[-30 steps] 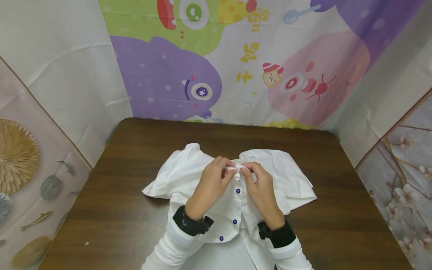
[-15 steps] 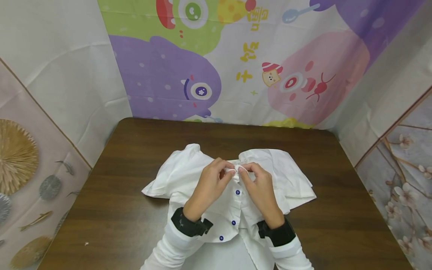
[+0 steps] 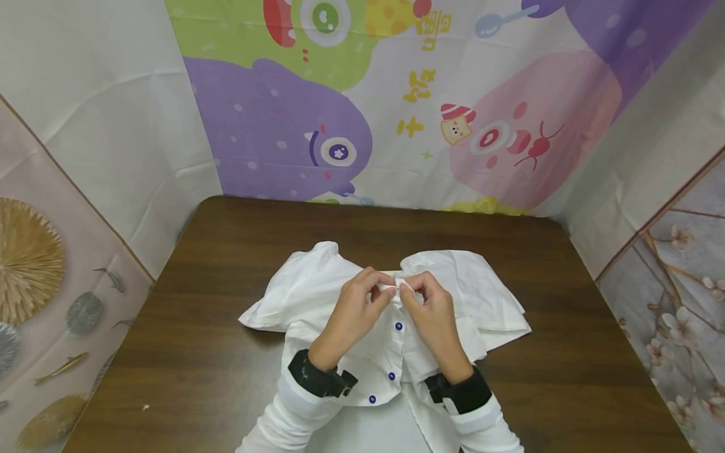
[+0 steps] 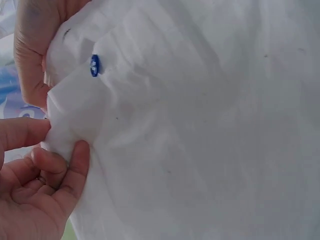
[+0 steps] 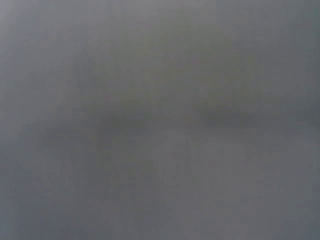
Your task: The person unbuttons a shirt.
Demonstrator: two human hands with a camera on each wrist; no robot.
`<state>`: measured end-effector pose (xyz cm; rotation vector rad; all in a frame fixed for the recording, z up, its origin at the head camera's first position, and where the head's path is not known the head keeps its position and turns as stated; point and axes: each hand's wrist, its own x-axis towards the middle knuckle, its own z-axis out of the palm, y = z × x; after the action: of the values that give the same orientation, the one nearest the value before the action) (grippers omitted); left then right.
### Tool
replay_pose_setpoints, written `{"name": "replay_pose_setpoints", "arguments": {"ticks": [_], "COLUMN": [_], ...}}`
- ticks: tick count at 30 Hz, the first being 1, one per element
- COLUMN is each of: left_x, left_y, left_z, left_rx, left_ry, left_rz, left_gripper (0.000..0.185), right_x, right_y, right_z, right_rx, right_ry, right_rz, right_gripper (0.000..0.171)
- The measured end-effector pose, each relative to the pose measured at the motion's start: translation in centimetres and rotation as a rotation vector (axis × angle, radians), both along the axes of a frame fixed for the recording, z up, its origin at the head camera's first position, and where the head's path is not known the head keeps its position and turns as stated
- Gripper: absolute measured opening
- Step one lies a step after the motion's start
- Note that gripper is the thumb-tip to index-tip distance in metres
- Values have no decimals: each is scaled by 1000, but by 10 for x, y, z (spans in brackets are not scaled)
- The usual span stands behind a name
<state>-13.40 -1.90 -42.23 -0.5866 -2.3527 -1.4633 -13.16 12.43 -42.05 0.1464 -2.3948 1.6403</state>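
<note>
Lying spread on the middle of the dark wooden table (image 3: pixel 192 352), a white shirt (image 3: pixel 317 296) with blue buttons (image 3: pixel 398 326) faces up. At its collar the left hand (image 3: pixel 354 311) pinches a fold of cloth, and just right of it the right hand (image 3: pixel 433 314) pinches the opposite edge, fingertips nearly meeting. Yellow characters on the far cartoon backdrop (image 3: pixel 421 88) are too stylised to read.
</note>
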Motion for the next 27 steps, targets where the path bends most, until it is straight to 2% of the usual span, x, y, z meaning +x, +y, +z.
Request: {"name": "replay_pose_setpoints", "arguments": {"ticks": [9, 20, 27], "left_x": [0, -2, -2], "left_y": [2, 3, 3], "left_z": [-7, -13, -11], "left_rx": [46, 65, 26], "left_ry": [-56, -45, -48], "left_rz": [-4, 18, 17], "left_gripper": [8, 9, 9], "right_x": [-1, -1, 0], "right_y": [-2, 3, 2], "right_z": [-1, 2, 0], "right_rx": [-98, 25, 12], "right_ry": [-10, -29, -40], "right_rz": [20, 42, 33], "right_gripper": [11, 14, 12]}}
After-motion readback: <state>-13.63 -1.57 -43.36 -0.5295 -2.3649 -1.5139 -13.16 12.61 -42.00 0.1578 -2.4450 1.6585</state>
